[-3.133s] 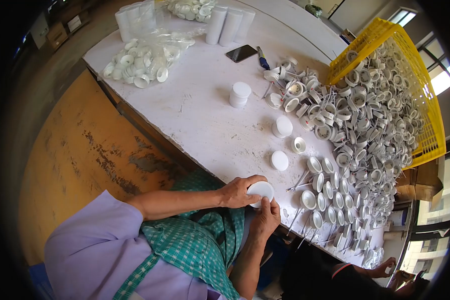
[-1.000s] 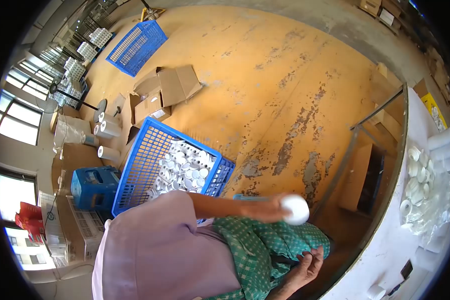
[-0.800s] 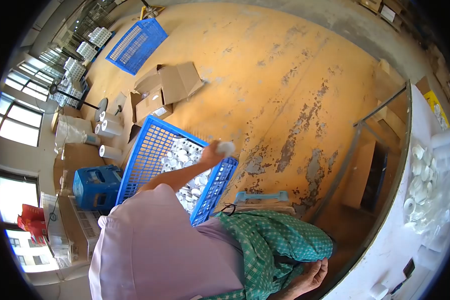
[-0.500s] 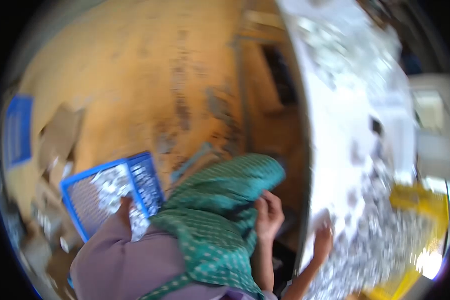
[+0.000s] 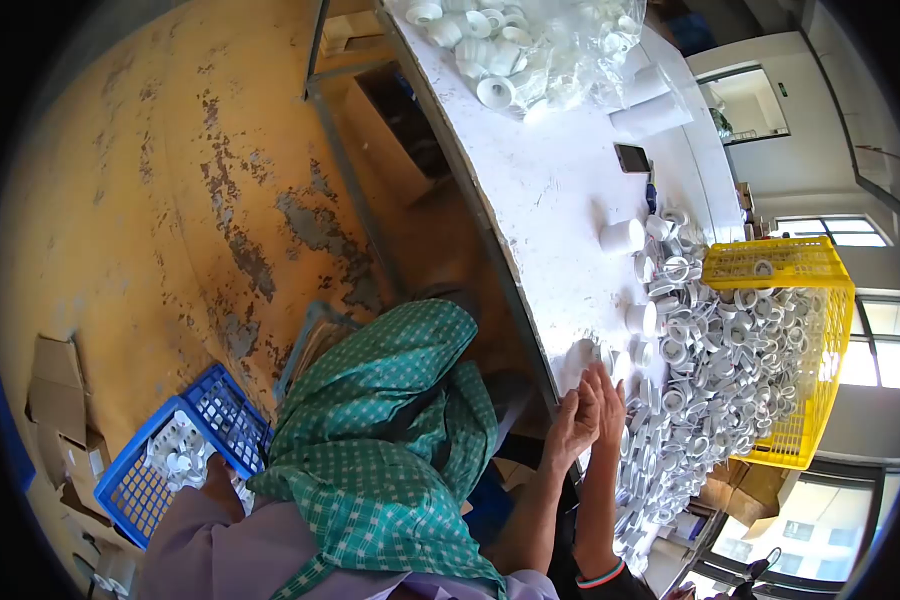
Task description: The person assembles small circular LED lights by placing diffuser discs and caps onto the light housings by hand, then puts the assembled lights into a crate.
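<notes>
A white-patterned green apron (image 5: 370, 480) covers a lilac top (image 5: 192, 525).

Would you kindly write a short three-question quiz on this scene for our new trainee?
1. Multiple choice: What colour is the crate at the person's left hand?
A) red
B) blue
C) yellow

2. True or false: The phone lies on the table.

3. Short answer: Which of the person's own hands appears beside a co-worker's hand?

Key:
1. B, blue.
2. True.
3. The right hand.
</notes>
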A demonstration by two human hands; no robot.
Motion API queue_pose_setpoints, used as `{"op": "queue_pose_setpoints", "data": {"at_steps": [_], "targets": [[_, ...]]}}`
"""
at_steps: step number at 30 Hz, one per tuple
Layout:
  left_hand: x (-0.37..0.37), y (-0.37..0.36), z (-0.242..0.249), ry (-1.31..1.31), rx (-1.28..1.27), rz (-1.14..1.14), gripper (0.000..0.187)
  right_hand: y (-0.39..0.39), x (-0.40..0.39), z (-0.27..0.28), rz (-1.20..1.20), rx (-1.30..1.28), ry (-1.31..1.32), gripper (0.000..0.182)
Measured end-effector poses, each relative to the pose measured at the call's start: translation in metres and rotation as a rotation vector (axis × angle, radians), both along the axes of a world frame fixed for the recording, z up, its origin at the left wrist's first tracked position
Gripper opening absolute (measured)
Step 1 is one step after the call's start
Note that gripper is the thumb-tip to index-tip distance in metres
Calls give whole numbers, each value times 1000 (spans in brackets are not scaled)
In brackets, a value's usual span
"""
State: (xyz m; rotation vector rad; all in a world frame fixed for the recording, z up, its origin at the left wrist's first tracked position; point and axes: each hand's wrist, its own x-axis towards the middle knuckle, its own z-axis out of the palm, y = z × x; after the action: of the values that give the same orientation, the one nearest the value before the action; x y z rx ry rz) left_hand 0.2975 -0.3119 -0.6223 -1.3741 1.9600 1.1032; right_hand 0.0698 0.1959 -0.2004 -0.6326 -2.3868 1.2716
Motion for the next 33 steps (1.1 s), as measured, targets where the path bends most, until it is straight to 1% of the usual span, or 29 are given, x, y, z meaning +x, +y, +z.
{"op": "queue_pose_setpoints", "data": {"at_steps": [3,4,6,10,12,13,15,16,17,18,19,20,21,22,23,24,25,26,28,29,30,31,32,33], "targets": [[-6,-1,1,47,-81,-132,15,22,-19,7,-49,21,12,28],[-6,-1,3,60,-109,-173,15,24,-9,4,-63,27,15,29],[-12,0,7,93,-170,-262,16,38,-15,6,-97,35,25,30],[-48,-8,18,185,-316,-455,18,75,-24,5,-188,31,69,33],[-65,-13,33,224,-395,-561,20,91,-32,0,-243,22,84,35],[-63,-17,39,237,-432,-613,20,206,-42,49,-269,20,85,36],[-59,-28,50,262,-496,-708,22,218,-44,45,-311,25,84,37],[-89,-9,107,275,-531,-764,23,229,-44,42,-341,24,83,38],[-145,29,158,457,-295,-454,25,240,-38,41,-368,24,80,39],[-196,73,204,619,33,-254,25,244,-37,33,-391,22,75,39],[-240,115,252,714,260,-246,23,156,-17,-15,-415,21,70,40],[-274,161,295,736,363,-356,19,165,-15,-18,-438,19,68,41],[-305,208,354,760,479,-524,18,172,-14,-21,-458,16,66,42],[-322,247,348,1018,656,-663,21,178,-15,-22,-445,-17,66,41],[-339,288,373,1064,662,-808,25,184,-18,-22,-452,-26,66,41],[-354,323,409,1064,622,-1027,29,190,-23,-23,-399,66,8,43],[-366,360,418,1069,686,-1100,34,195,-27,-22,-343,160,-51,46],[-374,392,430,1060,638,-1194,41,195,-32,-20,-350,154,-53,46],[-383,447,441,1052,555,-1344,57,188,-40,-13,-450,444,-99,51],[-386,471,437,1055,518,-1399,67,187,-43,-8,-459,436,-105,51],[-384,489,432,1047,518,-1410,67,186,-47,-4,-462,308,-150,52],[-379,503,428,1089,386,-1433,74,186,-49,-3,-464,179,-195,52],[-377,514,423,1130,253,-1451,81,187,-51,-6,-471,179,-192,49],[-376,521,418,1124,254,-1462,81,189,-51,-8,-479,172,-196,49]]}}
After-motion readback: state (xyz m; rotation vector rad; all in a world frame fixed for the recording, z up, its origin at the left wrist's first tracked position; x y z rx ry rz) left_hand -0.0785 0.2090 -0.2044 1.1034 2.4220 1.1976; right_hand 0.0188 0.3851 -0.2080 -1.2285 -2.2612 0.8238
